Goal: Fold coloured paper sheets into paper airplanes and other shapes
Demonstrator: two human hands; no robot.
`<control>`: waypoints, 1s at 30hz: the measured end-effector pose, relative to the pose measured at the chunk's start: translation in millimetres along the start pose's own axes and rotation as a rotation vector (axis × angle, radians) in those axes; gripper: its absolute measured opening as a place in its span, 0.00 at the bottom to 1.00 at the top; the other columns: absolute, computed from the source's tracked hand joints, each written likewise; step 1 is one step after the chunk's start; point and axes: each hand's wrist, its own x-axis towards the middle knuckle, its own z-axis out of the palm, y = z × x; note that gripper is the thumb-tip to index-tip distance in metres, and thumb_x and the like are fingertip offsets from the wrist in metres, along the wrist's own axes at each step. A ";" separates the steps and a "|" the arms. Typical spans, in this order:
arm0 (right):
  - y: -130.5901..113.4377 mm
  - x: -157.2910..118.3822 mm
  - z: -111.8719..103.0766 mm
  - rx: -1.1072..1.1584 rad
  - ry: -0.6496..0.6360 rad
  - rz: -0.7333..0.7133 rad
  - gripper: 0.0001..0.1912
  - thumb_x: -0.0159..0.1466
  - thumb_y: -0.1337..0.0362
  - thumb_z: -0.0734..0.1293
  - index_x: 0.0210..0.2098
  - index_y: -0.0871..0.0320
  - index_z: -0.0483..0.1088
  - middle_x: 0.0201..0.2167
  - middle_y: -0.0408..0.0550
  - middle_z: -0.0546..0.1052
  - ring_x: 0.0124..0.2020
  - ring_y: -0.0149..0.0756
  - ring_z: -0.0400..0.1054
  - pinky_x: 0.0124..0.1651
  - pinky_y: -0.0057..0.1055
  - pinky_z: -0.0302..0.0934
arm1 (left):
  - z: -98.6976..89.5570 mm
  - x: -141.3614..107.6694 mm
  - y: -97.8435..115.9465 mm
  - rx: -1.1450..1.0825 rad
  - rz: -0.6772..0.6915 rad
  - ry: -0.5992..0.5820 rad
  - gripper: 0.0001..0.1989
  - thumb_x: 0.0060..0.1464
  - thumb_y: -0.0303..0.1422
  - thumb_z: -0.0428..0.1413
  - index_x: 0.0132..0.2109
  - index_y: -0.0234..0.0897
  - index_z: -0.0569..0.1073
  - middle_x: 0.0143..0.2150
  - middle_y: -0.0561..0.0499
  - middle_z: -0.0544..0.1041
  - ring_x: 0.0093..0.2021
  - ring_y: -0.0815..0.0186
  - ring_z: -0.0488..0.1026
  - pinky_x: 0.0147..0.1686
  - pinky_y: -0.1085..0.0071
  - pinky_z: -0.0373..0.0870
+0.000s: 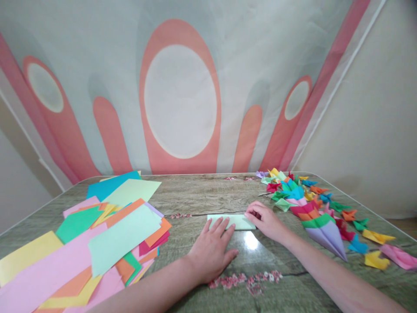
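A narrow strip of pale green folded paper [239, 222] lies flat on the wood-patterned table [189, 195], its long side running left to right. My left hand [213, 248] rests palm down with fingers spread, the fingertips on the strip's left part. At the strip's right end is my right hand [265, 219], its thumb and fingers pinched together on the paper's edge. The curled fingers hide part of that end.
Loose coloured sheets, a mint one [125, 237] on top, cover the table's left side. On the right are several small folded paper figures [376, 260] and a row of nested folded pieces [325, 237]. A patterned backdrop [180, 100] stands behind.
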 end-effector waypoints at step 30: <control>-29.1 -16.5 -1.6 -0.189 -0.096 -0.295 0.15 0.61 0.62 0.63 0.47 0.52 0.70 0.45 0.49 0.74 0.49 0.42 0.63 0.54 0.44 0.56 | 1.6 1.4 0.3 -0.007 0.001 0.004 0.29 0.59 0.50 0.35 0.63 0.43 0.51 0.65 0.47 0.52 0.65 0.56 0.46 0.61 0.54 0.44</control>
